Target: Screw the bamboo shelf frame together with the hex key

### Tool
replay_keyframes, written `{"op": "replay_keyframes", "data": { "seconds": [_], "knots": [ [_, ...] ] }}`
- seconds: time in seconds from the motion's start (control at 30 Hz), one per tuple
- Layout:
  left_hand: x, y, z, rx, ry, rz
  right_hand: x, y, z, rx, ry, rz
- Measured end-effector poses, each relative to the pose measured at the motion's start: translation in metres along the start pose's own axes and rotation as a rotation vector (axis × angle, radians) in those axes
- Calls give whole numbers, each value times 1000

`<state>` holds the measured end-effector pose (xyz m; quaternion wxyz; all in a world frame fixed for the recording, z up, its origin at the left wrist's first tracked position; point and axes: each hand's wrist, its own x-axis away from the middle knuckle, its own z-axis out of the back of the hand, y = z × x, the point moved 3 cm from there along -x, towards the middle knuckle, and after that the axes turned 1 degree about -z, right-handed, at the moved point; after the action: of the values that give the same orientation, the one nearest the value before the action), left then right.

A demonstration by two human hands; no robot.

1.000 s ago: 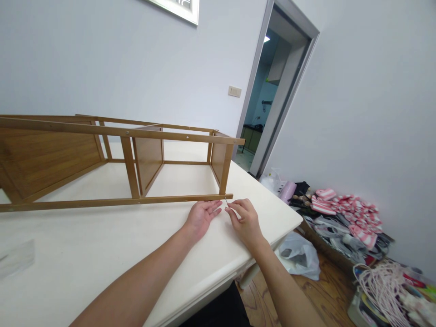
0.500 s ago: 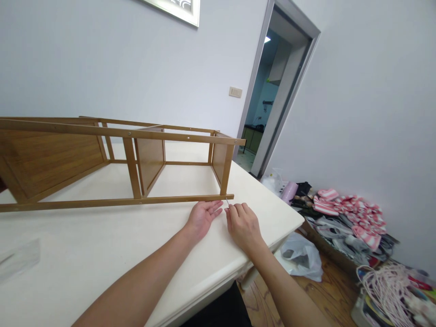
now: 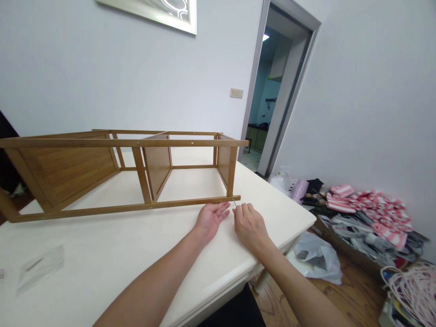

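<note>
A brown wooden shelf frame [image 3: 136, 172] lies on its side on a cream table [image 3: 102, 263]. My left hand [image 3: 211, 218] rests flat and open, palm up, on the table just before the frame's near rail. My right hand [image 3: 250, 225] is closed in a pinch on a thin metal key or pin [image 3: 234, 203], whose tip meets the right end of that rail.
A clear plastic bag [image 3: 39, 268] lies on the table at the left. On the wooden floor to the right are a white plastic bag [image 3: 318, 259], a heap of pink striped clothes [image 3: 364, 209] and pink cords [image 3: 415, 286]. An open doorway [image 3: 275, 95] stands behind.
The view has shifted left and down, so the frame and hands sit further right. My right hand's fingers have folded down over the thin tool. The left hand has stayed flat.
</note>
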<state>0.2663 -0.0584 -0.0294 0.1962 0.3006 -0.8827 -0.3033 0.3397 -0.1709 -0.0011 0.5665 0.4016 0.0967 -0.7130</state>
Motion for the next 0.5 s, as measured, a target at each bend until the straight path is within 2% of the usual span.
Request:
{"op": "replay_keyframes", "data": {
  "seconds": [0.5],
  "knots": [
    [1,1,-1,22,31,38,0,-2,-4,59,-43,-22]
  ]
}}
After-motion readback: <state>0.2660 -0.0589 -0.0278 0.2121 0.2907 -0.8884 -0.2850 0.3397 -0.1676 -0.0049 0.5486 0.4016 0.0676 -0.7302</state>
